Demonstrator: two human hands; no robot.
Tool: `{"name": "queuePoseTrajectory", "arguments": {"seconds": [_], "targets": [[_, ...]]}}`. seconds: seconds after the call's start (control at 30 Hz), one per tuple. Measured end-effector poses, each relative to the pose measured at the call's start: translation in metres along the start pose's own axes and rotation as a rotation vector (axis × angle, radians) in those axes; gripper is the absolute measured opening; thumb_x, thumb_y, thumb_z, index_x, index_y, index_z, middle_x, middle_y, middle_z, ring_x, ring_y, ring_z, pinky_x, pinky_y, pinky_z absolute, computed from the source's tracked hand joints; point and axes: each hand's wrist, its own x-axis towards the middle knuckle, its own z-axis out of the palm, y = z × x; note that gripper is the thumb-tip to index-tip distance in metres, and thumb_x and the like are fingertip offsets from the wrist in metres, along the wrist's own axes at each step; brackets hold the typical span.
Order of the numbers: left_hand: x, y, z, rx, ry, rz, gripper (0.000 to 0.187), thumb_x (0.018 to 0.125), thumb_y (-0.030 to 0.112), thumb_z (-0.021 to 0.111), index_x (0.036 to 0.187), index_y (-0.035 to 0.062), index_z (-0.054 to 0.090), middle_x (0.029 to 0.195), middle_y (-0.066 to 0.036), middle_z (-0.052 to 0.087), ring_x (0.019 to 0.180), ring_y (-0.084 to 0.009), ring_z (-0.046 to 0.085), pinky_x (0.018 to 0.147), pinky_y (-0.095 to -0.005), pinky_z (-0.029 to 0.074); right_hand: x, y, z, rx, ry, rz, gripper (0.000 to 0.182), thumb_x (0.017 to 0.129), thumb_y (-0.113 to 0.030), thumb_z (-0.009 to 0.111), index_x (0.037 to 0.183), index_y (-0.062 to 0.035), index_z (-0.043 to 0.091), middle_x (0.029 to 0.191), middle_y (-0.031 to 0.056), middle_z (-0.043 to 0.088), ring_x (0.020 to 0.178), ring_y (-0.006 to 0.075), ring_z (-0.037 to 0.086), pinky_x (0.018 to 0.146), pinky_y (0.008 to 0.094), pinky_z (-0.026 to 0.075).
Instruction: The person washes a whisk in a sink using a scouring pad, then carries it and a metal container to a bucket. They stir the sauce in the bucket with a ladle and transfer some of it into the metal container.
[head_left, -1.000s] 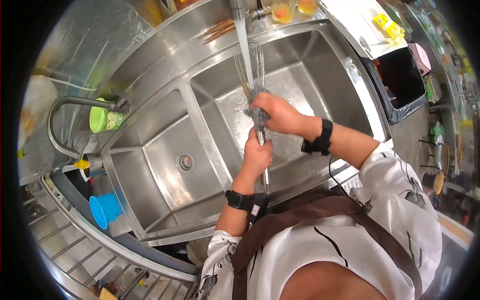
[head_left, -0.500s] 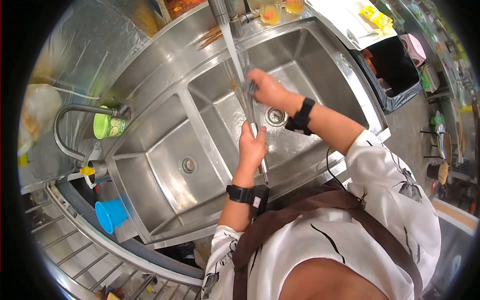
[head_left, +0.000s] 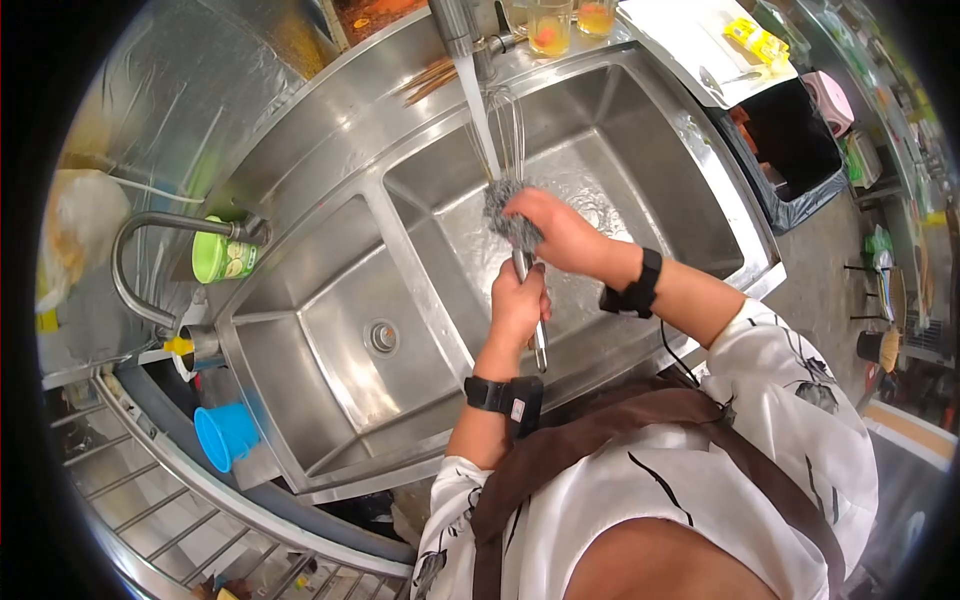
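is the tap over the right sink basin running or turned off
Running. A stream of water falls from the tap onto the whisk held over the right basin.

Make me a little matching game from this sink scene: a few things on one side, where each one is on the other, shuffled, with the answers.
Things:
1. whisk
2. steel scourer
3. blue cup
4. green tub

Places:
A. on the ledge beside the curved tap
B. under the running water, handle in the left hand
C. below the near corner of the left basin
D. pressed on the wires by the right hand

Pairs: 1-B, 2-D, 3-C, 4-A
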Motion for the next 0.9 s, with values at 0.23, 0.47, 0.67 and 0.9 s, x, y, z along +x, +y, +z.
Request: {"name": "queuePoseTrajectory", "arguments": {"seconds": [0.23, 0.47, 0.67, 0.9], "targets": [[0.000, 0.004, 0.003, 0.016, 0.008, -0.003, 0.017, 0.086, 0.010, 0.050, 0.099, 0.0022, 0.042, 0.058, -0.003, 0.042, 0.038, -0.0094, 0.038, 0.033, -0.0259, 0.033, 0.072, 0.063, -0.002, -0.161, 0.030, 0.092, 0.028, 0.062, 0.007, 0.055, 0.088, -0.0009, 0.056, 0.091, 0.0165, 0.055, 0.091, 0.0363, 0.052, 0.079, 0.0413, 0.043], [0.003, -0.004, 0.001, 0.173, 0.078, 0.032, 0.010, 0.085, 0.009, 0.049, 0.089, 0.0028, 0.041, 0.055, -0.003, 0.043, 0.039, -0.0109, 0.043, 0.034, -0.0270, 0.036, 0.017, 0.023, 0.008, -0.052, -0.089, 0.080, 0.031, 0.064, 0.002, 0.057, 0.095, -0.0028, 0.056, 0.095, 0.0167, 0.056, 0.093, 0.0362, 0.052, 0.080, 0.0418, 0.043], [0.005, -0.005, 0.003, 0.402, 0.167, 0.124, 0.016, 0.083, 0.012, 0.052, 0.091, 0.0010, 0.043, 0.059, -0.008, 0.049, 0.046, -0.0182, 0.049, 0.042, -0.0318, 0.040, 0.065, 0.055, -0.003, -0.166, -0.050, 0.242, 0.018, 0.063, 0.002, 0.057, 0.080, -0.0018, 0.054, 0.089, 0.0168, 0.056, 0.087, 0.0369, 0.053, 0.074, 0.0437, 0.044], [0.022, -0.038, -0.007, 0.665, 0.242, 0.285, 0.022, 0.084, 0.016, 0.053, 0.096, -0.0006, 0.045, 0.069, -0.012, 0.054, 0.057, -0.0238, 0.054, 0.050, -0.0338, 0.042, 0.021, 0.026, 0.013, -0.083, -0.057, 0.135, 0.024, 0.063, 0.001, 0.058, 0.086, -0.0028, 0.056, 0.091, 0.0172, 0.056, 0.089, 0.0370, 0.053, 0.077, 0.0405, 0.044]]}}
